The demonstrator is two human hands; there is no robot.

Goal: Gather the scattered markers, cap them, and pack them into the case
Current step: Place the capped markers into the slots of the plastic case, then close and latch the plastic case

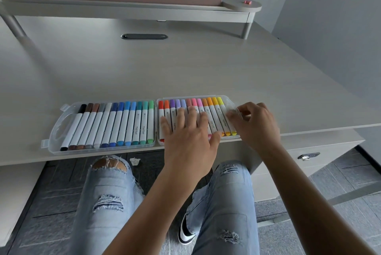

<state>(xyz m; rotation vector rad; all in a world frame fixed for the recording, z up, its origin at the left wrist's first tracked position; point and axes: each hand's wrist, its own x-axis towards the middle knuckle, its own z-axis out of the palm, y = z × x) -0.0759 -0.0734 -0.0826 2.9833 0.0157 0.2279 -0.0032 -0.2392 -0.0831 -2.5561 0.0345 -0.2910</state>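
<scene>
A clear plastic marker case (pixel 55 129) lies open flat at the desk's near edge. Its left half holds a row of capped markers (pixel 115 125) from black through browns, blues to green. Its right half holds capped markers (pixel 214 110) from red through purple, pink, orange to yellow. My left hand (pixel 185 131) lies flat with straight fingers on the right half's markers. My right hand (pixel 255 123) pinches the clear plastic right edge (pixel 232 108) of the case, fingers curled round it. No loose markers show on the desk.
The light wood desk (pixel 185 69) stretches back to a raised shelf (pixel 132 7) with a leg at the right. A dark cable slot (pixel 144 36) sits mid-desk. My knees in torn jeans are under the desk edge; a drawer unit with a lock (pixel 308 155) stands at the right.
</scene>
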